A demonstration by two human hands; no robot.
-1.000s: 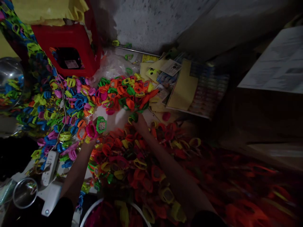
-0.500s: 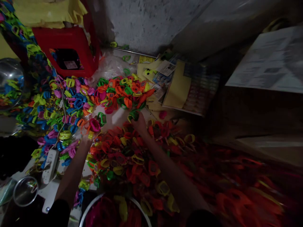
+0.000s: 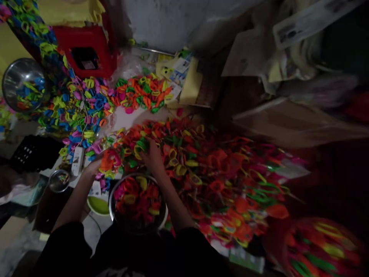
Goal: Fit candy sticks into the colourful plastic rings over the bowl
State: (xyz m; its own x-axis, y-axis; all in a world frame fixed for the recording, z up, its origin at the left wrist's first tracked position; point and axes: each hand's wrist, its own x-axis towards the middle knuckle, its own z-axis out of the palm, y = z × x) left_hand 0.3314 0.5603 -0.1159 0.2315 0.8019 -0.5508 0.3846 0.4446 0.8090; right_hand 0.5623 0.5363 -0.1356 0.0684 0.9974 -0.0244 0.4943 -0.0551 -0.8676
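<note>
Bright plastic pieces that look like toy watches lie heaped over the work surface. My left hand [image 3: 95, 166] is closed around a small bunch of orange and pink toy watches [image 3: 110, 159], left of the bowl. In my right hand [image 3: 152, 154] are green and yellow toy watches [image 3: 140, 147], held over the red-orange heap [image 3: 173, 142]; its fingers are partly hidden. Just below both hands, a round metal bowl [image 3: 112, 207] holds orange, pink and yellow toy watches. A sorted-looking pile of orange and green ones [image 3: 141, 92] lies farther back.
A red plastic stool [image 3: 65, 42] stands at the back left. A steel bowl [image 3: 10, 79] with mixed pieces is at far left, and a power strip [image 3: 77, 161] lies beside my left forearm. Cardboard [image 3: 294, 123] and a full red tub [image 3: 276, 242] are on the right.
Both hands have drawn back toward me and the bowl, carrying toy watches. The view has shifted, so more of the bowl and the right-hand heap shows.
</note>
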